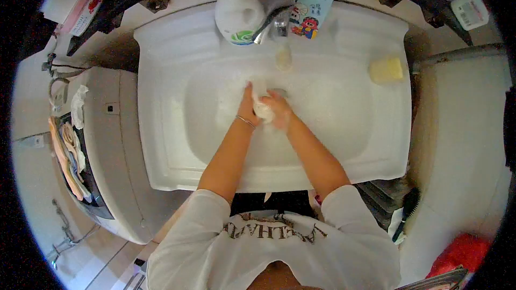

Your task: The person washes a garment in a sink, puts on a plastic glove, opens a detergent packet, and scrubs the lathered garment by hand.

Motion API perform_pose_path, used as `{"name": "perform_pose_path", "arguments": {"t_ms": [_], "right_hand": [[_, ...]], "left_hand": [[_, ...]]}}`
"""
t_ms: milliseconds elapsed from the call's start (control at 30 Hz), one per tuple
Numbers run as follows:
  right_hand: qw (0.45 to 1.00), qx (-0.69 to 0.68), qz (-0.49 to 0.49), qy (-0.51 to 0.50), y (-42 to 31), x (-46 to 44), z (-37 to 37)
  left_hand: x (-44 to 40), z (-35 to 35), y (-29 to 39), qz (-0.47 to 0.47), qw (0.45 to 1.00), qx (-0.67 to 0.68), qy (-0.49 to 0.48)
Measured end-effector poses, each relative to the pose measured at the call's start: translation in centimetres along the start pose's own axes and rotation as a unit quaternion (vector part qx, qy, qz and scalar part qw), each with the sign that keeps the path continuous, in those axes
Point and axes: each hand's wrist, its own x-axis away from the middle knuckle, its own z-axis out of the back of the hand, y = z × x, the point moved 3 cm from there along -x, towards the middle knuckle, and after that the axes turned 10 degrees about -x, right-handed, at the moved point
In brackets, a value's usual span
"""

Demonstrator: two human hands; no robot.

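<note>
Over the sink basin (333, 123), my two hands come together around a small white, soft-looking bundle (263, 110); its exact kind cannot be made out. My left hand (248, 105), with a thin bracelet at the wrist, supports it from the left, closed against it with the fingers pointing toward the tap. From the right, my right hand (279, 109) presses its curled fingers on the same bundle, slightly blurred. Part of the bundle is hidden by the fingers. Just beyond the right hand, the greyish drain (280, 93) partly shows.
At the back stand a tap (280, 24), a white jug-like bottle (236, 13) and a light-blue pouch (313, 8). A pale oval piece (284, 58) lies before the tap. A yellow cup-like object (386, 70) sits at right. A washing machine (110, 129) with cloths adjoins left.
</note>
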Motion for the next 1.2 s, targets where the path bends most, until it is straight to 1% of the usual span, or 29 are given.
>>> {"name": "perform_pose_path", "arguments": {"t_ms": [33, 100, 133, 167, 200, 267, 300, 333, 367, 433, 500, 533, 567, 600, 633, 667, 700, 767, 800, 833, 900, 933, 967, 1033, 1067, 1100, 1133, 1167, 1200], "right_hand": [[0.996, -0.076, -0.042, -0.038, -1.0, 1.0, -1.3], [0.982, -0.149, -0.086, -0.076, -6.0, 4.7, -2.2], [0.997, 0.047, 0.008, -0.066, -12.1, 8.0, -1.8], [0.964, 0.241, 0.1, -0.053, -15.6, 10.1, -1.8], [0.964, 0.241, 0.099, -0.053, -15.9, 10.2, -1.7], [0.903, 0.348, 0.236, -0.084, -16.8, 10.3, -1.9], [0.904, 0.348, 0.236, -0.084, -16.2, 9.6, -1.7], [0.894, 0.36, 0.256, -0.078, -15.1, 8.3, -1.4], [0.884, 0.382, 0.264, -0.053, -15.1, 7.5, -0.7], [0.861, 0.432, 0.267, 0.017, -15.6, 5.9, 1.1], [0.858, 0.427, 0.262, 0.113, -13.7, 3.5, 3.9], [0.856, 0.448, 0.241, 0.095, -12.9, 2.3, 5.8], [0.854, 0.465, 0.219, 0.078, -12.2, 1.5, 7.1], [0.854, 0.466, 0.218, 0.076, -12.4, 1.7, 7.9], [0.857, 0.486, 0.168, 0.028, -12.9, 1.8, 8.5], [0.856, 0.504, 0.114, -0.018, -12.8, 2.0, 8.9], [0.856, 0.505, 0.112, -0.017, -12.5, 2.6, 8.8], [0.804, 0.561, 0.189, 0.056, -12.3, 3.7, 8.4], [0.805, 0.561, 0.187, 0.053, -11.7, 3.8, 8.2], [0.817, 0.54, 0.204, 0.016, -11.1, 3.7, 7.8], [0.826, 0.518, 0.22, -0.019, -9.5, 3.3, 7.4], [0.816, 0.537, 0.21, -0.031, -8.5, 2.9, 7.1], [0.806, 0.556, 0.201, -0.043, -7.4, 2.5, 6.9], [0.784, 0.59, 0.179, -0.073, -5.0, 2.2, 6.3], [0.772, 0.607, 0.169, -0.086, -4.5, 2.1, 6.0], [0.76, 0.623, 0.159, -0.098, -4.7, 2.4, 5.6], [0.76, 0.623, 0.16, -0.097, -5.4, 2.3, 5.7], [0.754, 0.632, 0.11, -0.137, -7.4, 2.4, 5.7], [0.745, 0.64, 0.059, -0.179, -8.4, 2.4, 5.7]], "left_hand": [[0.3, 0.0, 0.3, 0.065, 0.986, 0.15, -0.043], [-3.3, 3.3, -2.9, -0.026, 0.981, 0.161, -0.104], [-4.0, 4.0, -3.7, -0.069, 0.975, 0.165, -0.133], [-3.8, 4.2, -4.0, -0.066, 0.975, 0.166, -0.131], [-3.8, 4.2, -3.9, -0.094, 0.985, 0.078, -0.119], [-3.9, 3.8, -3.3, -0.149, 0.979, -0.099, -0.093], [-3.7, 3.7, -3.1, -0.174, 0.964, -0.187, -0.077], [-3.4, 3.6, -2.9, -0.197, 0.94, -0.274, -0.061], [-2.2, 2.8, -2.0, -0.196, 0.939, -0.275, -0.06], [2.7, -1.2, 1.2, -0.179, 0.887, -0.417, -0.087], [3.7, -2.2, 1.8, -0.166, 0.853, -0.485, -0.1], [2.9, -2.0, 1.3, -0.02, 0.916, -0.384, -0.114], [1.4, -1.0, 0.8, 0.054, 0.935, -0.328, -0.123], [0.0, 0.1, 0.1, 0.128, 0.946, -0.272, -0.123], [-3.5, 3.1, -0.9, 0.027, 0.864, -0.498, -0.069], [-3.2, 3.0, -0.3, -0.026, 0.799, -0.599, -0.047], [-2.9, 2.9, 0.4, -0.074, 0.719, -0.691, -0.013], [0.0, 1.6, 1.4, -0.145, 0.587, -0.774, 0.187], [0.8, 0.1, 1.0, -0.164, 0.528, -0.804, 0.217], [0.3, 0.2, 0.4, -0.163, 0.529, -0.804, 0.218], [-0.6, -0.6, -0.3, -0.258, 0.509, -0.808, 0.146], [-1.4, -0.4, -1.0, -0.188, 0.505, -0.836, 0.108], [-1.8, -0.2, -1.1, -0.189, 0.505, -0.835, 0.109], [-2.0, 0.4, -2.1, -0.188, 0.466, -0.863, 0.052], [-1.7, 0.0, -1.5, -0.188, 0.466, -0.863, 0.053], [-1.2, -0.5, -0.8, -0.131, 0.484, -0.865, 0.022], [-0.9, -0.8, -0.2, -0.076, 0.499, -0.863, -0.007], [-0.8, -1.0, 0.3, -0.079, 0.498, -0.864, -0.005], [-0.5, -1.3, 0.8, -0.121, 0.489, -0.863, 0.018]]}}
